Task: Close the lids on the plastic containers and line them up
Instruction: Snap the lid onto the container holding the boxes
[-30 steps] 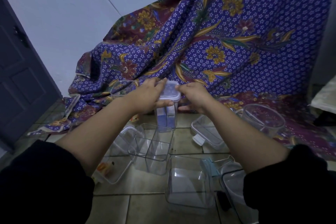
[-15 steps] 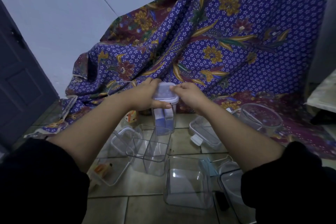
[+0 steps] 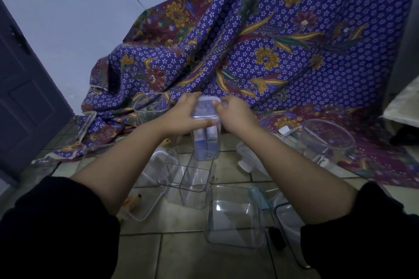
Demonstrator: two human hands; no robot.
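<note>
A tall clear container (image 3: 207, 142) stands upright on the tiled floor with a clear lid (image 3: 205, 106) on its top. My left hand (image 3: 183, 115) grips the lid's left side, thumb along its front edge. On the lid's right side, my right hand (image 3: 235, 113) pinches the edge with its fingertips. Several open clear containers lie nearer to me: a divided one (image 3: 188, 176), a square one (image 3: 235, 217), and another at the right (image 3: 288, 222), partly hidden by my right arm.
A patterned purple cloth (image 3: 272, 52) hangs behind and spreads over the floor. On it sit a round clear container (image 3: 326, 140) at the right and a square one (image 3: 150, 106) at the left. Loose lids (image 3: 249, 156) lie on the tiles. A dark door (image 3: 25, 88) stands left.
Both hands stayed on the tall container's lid. My right fingers shifted up onto the lid's right edge, and the left hand moved further over its top.
</note>
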